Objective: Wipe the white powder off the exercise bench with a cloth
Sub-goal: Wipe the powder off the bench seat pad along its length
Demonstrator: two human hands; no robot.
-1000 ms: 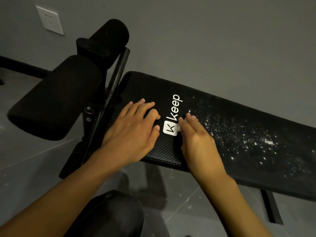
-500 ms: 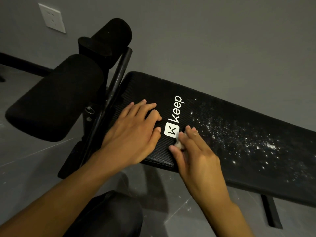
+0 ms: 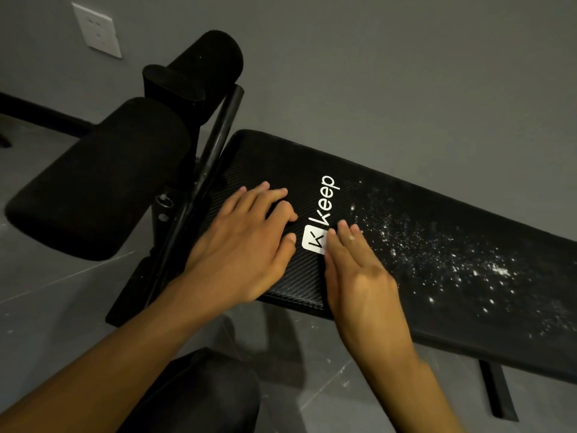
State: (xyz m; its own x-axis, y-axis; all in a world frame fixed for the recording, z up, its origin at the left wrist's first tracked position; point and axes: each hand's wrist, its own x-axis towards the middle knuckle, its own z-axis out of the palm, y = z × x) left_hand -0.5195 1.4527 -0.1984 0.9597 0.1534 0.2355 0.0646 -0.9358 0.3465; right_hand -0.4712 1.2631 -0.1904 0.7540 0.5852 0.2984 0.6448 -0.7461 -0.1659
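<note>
On black carbon-weave padded bench (image 3: 274, 164): left hand (image 3: 246, 248) flat over near edge, fingers spread; right hand (image 3: 359, 276) flat, fingers straight, beside gritty white powder (image 3: 496, 271).

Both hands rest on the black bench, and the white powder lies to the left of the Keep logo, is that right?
Not quite. The head view shows the white powder to the right of the Keep logo, beyond the right hand. The left hand and the right do both rest on the black bench.

hands (image 3: 359, 276) on bench (image 3: 281, 157), powder (image 3: 468, 260) to right
</note>
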